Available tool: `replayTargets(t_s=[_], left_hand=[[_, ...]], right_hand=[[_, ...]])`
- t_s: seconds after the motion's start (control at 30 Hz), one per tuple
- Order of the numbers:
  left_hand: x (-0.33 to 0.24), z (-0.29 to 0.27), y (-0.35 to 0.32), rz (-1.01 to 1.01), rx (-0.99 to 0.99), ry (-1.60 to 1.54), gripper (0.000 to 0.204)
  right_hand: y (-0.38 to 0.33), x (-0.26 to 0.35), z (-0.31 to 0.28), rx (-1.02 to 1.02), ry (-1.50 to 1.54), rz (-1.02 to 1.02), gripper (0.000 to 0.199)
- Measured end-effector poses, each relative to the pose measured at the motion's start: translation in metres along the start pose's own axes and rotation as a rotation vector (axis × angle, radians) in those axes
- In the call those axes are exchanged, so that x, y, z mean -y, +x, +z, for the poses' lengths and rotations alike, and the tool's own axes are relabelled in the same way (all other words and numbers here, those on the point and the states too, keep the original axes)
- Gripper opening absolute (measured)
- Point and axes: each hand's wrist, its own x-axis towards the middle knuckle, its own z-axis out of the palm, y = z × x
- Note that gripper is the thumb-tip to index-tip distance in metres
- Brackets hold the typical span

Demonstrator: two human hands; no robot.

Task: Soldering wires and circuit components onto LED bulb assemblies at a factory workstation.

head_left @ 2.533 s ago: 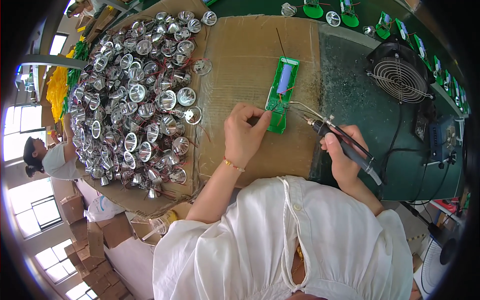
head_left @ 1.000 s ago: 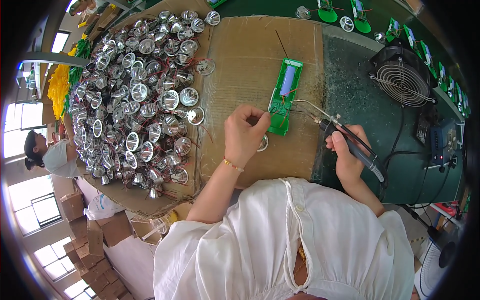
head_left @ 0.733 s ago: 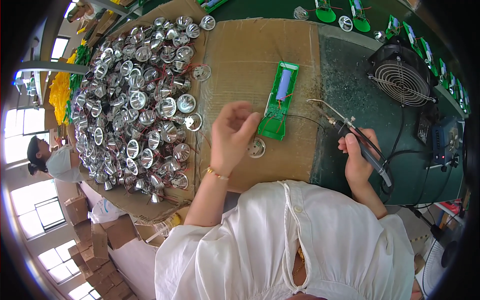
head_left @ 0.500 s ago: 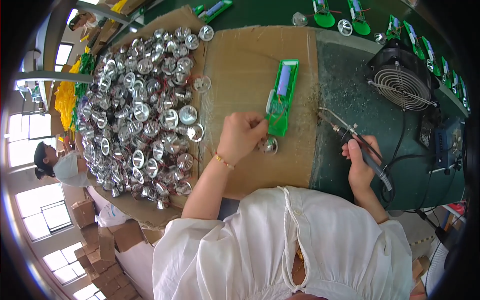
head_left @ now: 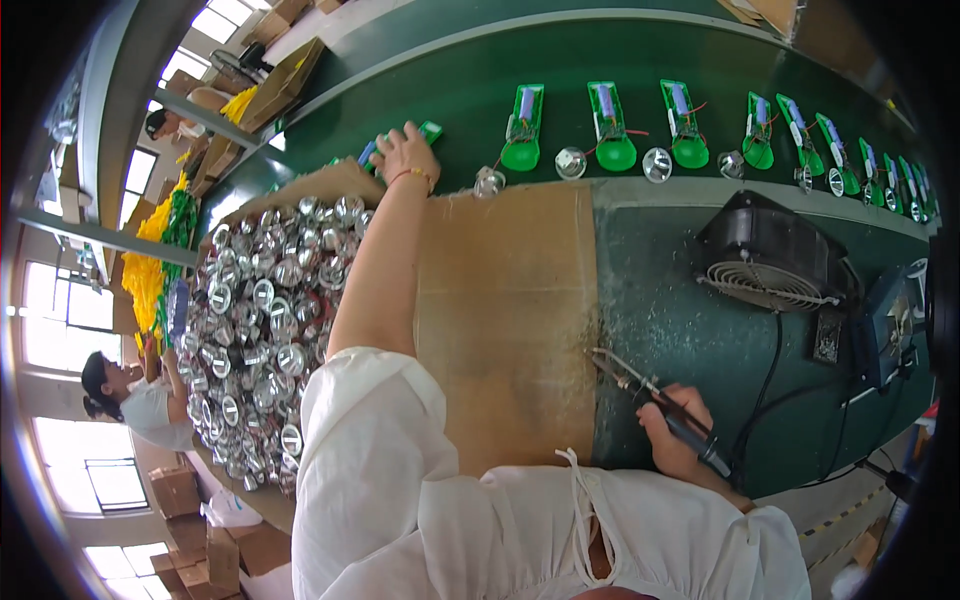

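Hands first. I've got my left hand (head_left: pixel 405 152) stretched far out to the green conveyor belt (head_left: pixel 450 70), fingers curled down on a green circuit board (head_left: pixel 400 143) at the belt's near edge; looks like a loose grip on it, but the palm hides the contact, so I can't confirm a firm hold. Arm is at full reach because the belt runs behind the work pad.

My right hand (head_left: pixel 672 440) is parked low at the near edge of the bench, fist closed round the dark handle of the soldering iron (head_left: pixel 655 395). Tip points up-left and sits over the seam between the cardboard sheet (head_left: pixel 505 320) and the green mat (head_left: pixel 680 300), apart from the left arm. My read: hot end kept away from the reaching arm.

Silver reflector cups (head_left: pixel 255 330) are heaped on the left, just beside the cardboard, within easy left-hand reach. Cardboard serves as the work pad; a dusty, speckled strip marks its right edge.

Belt carries a row of green boards with round ends (head_left: pixel 612 125), spaced apart, loose reflectors (head_left: pixel 570 162) between them. Black fan unit (head_left: pixel 775 262) sits right of the cardboard, grille facing the pad, probably for fumes. Cables trail from it toward the bench edge.

Room: factory floor, bright windows left, another person (head_left: pixel 135 400) seated beyond the reflector heap, cartons (head_left: pixel 190 510) stacked on the floor, yellow bundles (head_left: pixel 150 270) further back.
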Motion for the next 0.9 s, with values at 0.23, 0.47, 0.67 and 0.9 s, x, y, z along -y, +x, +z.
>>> replayTargets(t_s=[0.23, 0.47, 0.67, 0.9], left_hand=[[0.004, -0.017, 0.014, 0.169, -0.031, 0.035, 0.034], [-0.012, -0.135, -0.109, 0.371, 0.189, -0.638, 0.078], [-0.014, -0.131, -0.278, 0.188, 0.354, -0.881, 0.083], [0.075, -0.110, -0.231, -0.157, 0.050, -0.450, 0.034]], right_hand=[[0.000, -0.004, -0.005, 0.004, -0.004, 0.002, 0.016], [0.001, -0.003, 0.002, -0.057, 0.065, 0.025, 0.013], [0.003, 0.008, 0.010, -0.064, 0.102, 0.057, 0.011], [0.001, 0.005, 0.009, -0.105, 0.121, 0.060, 0.014]])
